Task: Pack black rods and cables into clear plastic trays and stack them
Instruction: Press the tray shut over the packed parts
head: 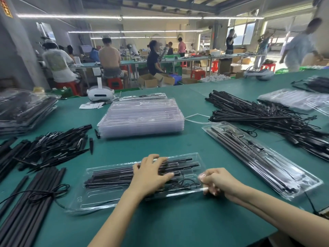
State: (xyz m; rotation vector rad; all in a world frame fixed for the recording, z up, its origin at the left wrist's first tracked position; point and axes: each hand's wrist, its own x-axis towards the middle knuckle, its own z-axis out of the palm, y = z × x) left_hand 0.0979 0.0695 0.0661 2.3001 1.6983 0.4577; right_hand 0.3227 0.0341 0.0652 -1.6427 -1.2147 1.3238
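L hand [151, 173] flat on tray [99, 198], R hand [218, 180] pinching edge

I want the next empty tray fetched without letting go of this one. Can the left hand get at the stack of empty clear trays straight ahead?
Probably yes. The left hand only rests flat on the filled tray, and bare green table lies between it and the stack of empty trays. The right hand grips the tray's end.

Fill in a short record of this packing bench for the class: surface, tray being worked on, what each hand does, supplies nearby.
surface: green table mat
tray in work: clear plastic tray holding black rods and a coiled cable
left hand: fingers spread, pressing on the rods
right hand: pinching the tray's right edge
empty trays: stack of clear trays, centre
packed tray: filled tray, right
loose stock: rod piles left, rods with cables right
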